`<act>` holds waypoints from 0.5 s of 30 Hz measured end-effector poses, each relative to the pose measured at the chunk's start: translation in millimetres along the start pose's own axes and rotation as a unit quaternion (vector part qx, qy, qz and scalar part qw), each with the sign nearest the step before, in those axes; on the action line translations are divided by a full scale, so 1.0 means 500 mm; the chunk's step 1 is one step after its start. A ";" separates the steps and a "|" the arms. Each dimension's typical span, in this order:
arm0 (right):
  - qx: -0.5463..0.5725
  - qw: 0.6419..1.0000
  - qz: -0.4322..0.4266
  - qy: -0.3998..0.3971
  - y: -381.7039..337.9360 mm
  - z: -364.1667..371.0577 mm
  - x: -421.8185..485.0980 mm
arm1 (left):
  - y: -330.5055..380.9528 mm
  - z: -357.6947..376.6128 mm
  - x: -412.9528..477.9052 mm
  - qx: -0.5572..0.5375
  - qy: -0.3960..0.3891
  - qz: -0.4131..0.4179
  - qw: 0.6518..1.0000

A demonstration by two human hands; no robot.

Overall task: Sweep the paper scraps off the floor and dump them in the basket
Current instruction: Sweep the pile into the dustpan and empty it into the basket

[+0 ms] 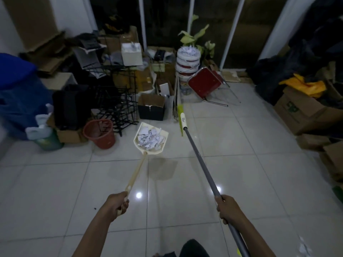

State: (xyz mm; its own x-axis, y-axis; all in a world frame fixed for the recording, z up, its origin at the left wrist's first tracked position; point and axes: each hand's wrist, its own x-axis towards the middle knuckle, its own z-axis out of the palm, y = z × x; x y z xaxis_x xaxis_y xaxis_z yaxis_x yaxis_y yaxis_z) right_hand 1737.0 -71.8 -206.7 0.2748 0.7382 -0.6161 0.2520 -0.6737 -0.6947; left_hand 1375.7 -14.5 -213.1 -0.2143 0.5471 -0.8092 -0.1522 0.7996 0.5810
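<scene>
left hand [117,204] grips the end of the cream dustpan handle [136,173]. dustpan [155,152] is held out ahead, loaded with white paper scraps [150,139], its shadow on the tiled floor [241,154] just below. red basket [104,141] stands left of the pan, near but not touching. right hand [227,208] grips the grey broom pole [200,160], angled forward, with a white collar [183,120] and yellow-green head [180,108] at the far end. loose scraps [304,247] lie on the floor bottom right

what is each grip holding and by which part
The left grip holds the dustpan by the top end of its long handle. The right grip holds the broom partway along its grey pole.
</scene>
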 end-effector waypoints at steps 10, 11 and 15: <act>-0.086 0.994 -0.030 -0.067 -0.116 0.102 0.080 | 0.073 -0.099 0.019 -0.082 0.070 0.025 0.994; -0.095 0.992 -0.033 -0.076 -0.136 0.112 0.091 | 0.084 -0.109 0.022 -0.093 0.075 0.029 0.992; -0.118 0.987 -0.040 -0.106 -0.201 0.144 0.125 | 0.123 -0.141 0.037 -0.116 0.095 0.042 0.988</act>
State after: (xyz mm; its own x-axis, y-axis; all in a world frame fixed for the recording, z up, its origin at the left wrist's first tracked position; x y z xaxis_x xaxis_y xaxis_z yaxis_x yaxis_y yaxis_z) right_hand 1662.0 44.6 -201.8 0.0506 0.7633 -0.6441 0.4805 -0.5840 -0.6543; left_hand 1294.2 27.5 -186.2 -0.4099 0.5352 -0.7386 -0.3378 0.6631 0.6680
